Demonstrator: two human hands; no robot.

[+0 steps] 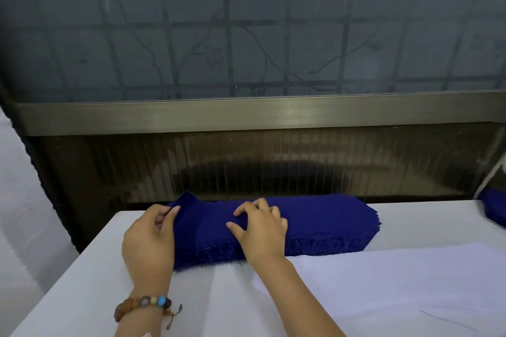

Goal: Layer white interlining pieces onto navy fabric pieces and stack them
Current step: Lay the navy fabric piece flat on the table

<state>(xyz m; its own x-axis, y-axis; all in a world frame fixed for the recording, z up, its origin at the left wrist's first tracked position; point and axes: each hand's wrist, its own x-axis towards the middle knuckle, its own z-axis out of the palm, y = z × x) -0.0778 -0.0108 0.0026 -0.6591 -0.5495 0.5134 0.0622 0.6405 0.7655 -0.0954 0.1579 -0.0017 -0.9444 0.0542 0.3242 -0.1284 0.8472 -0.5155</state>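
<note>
A thick stack of navy fabric pieces lies along the far edge of the white table, frayed edges toward me. My left hand pinches the left end of the top navy piece, whose corner is lifted. My right hand rests on top of the stack near its middle, with curled fingertips pressing into the cloth. White interlining sheets lie flat on the table in front of the stack, to the right.
More navy fabric sits at the far right edge of the table. A dark panel and a window frame rise right behind the stack. The table's left edge drops off beside my left hand.
</note>
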